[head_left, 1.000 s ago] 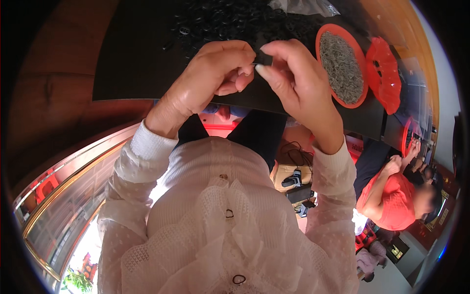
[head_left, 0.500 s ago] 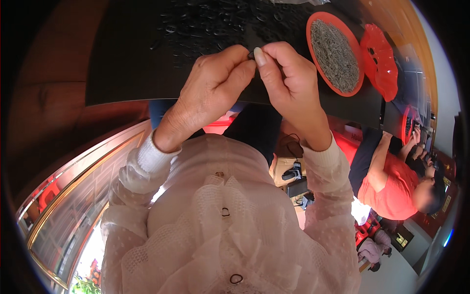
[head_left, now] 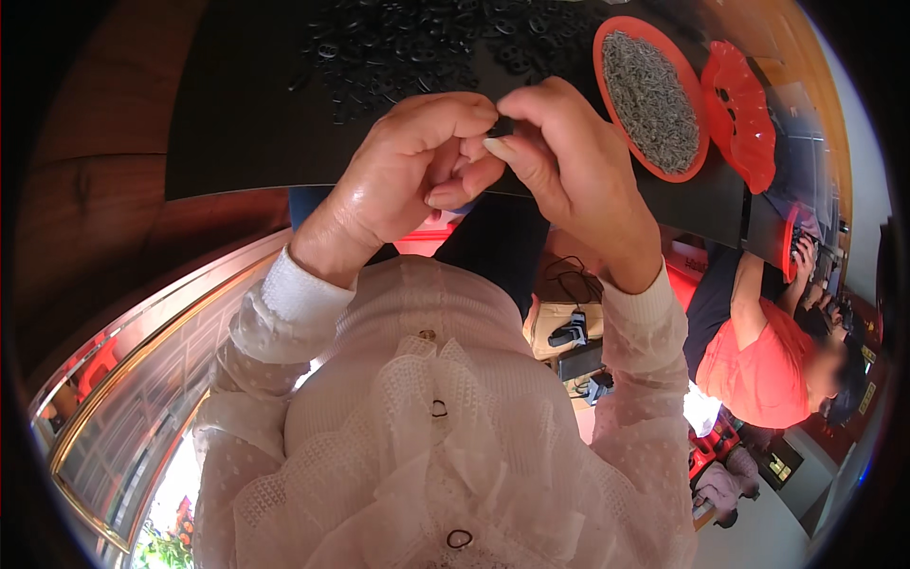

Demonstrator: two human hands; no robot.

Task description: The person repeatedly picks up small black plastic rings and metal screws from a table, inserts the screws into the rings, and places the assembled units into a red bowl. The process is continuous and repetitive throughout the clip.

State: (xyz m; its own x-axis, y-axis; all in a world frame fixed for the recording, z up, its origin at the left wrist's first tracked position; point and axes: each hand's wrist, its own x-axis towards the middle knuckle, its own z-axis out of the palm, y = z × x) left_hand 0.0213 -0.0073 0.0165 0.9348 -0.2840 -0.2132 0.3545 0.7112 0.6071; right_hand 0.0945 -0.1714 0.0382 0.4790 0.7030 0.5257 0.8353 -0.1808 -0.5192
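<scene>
Both my hands meet over the near edge of the dark table [head_left: 256, 142]. A small black plastic piece [head_left: 503, 127] sits between their fingertips. My right hand [head_left: 578, 156] pinches it between thumb and forefinger. My left hand [head_left: 393, 166] is turned so its palm shows in part; its thumb tip touches the piece from the left, and the other fingers curl loosely below. The fingertips hide much of the piece, so its exact kind cannot be made out. Beyond my hands lies a spread of loose black plastic pieces [head_left: 403, 47], some with holes.
An orange-red bowl [head_left: 703, 142] of small grey metal pins or screws stands at the right, beside a red scalloped dish [head_left: 744, 123]. Farther right a person in a red shirt [head_left: 758, 365] works at another red container [head_left: 789, 242]. A cardboard box [head_left: 545, 327] is beside my lap.
My left hand has rolled so its palm and curled fingers show. My right hand has shifted slightly to the right and nearer. The black piece is now more visible between them.
</scene>
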